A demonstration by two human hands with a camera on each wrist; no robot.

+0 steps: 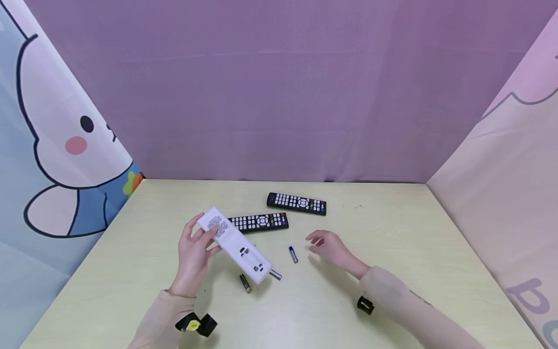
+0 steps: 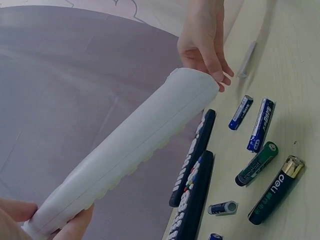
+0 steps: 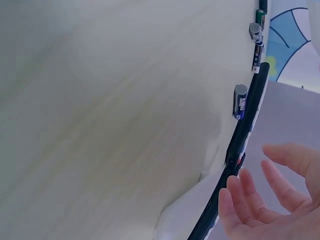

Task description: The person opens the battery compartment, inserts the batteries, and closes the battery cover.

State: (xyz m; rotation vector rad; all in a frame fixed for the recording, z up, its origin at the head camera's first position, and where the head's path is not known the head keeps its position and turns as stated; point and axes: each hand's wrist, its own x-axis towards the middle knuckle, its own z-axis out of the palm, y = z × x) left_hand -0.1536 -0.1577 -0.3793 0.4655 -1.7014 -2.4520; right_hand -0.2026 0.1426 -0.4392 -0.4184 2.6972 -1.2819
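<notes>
My left hand (image 1: pixel 193 257) grips a white remote control (image 1: pixel 237 247) by one end, raised above the table. Its back faces the head camera, and the battery slot is uncovered, with no battery seen inside. My right hand (image 1: pixel 333 249) hovers over the table to the right, fingers loosely bent, nothing seen between them. Between the hands lies a small blue-and-silver battery (image 1: pixel 293 254). Another battery (image 1: pixel 275 274) shows partly past the remote's lower end. A black-and-gold battery (image 1: pixel 245 283) lies below the remote; in the left wrist view a green battery (image 2: pixel 257 164) lies beside it.
Two black remote controls, one farther back (image 1: pixel 296 203) and one nearer (image 1: pixel 266 222), lie buttons up behind the white one. A slim white piece (image 2: pixel 247 59) lies on the table in the left wrist view. A purple curtain (image 1: pixel 279 92) hangs at the table's back edge.
</notes>
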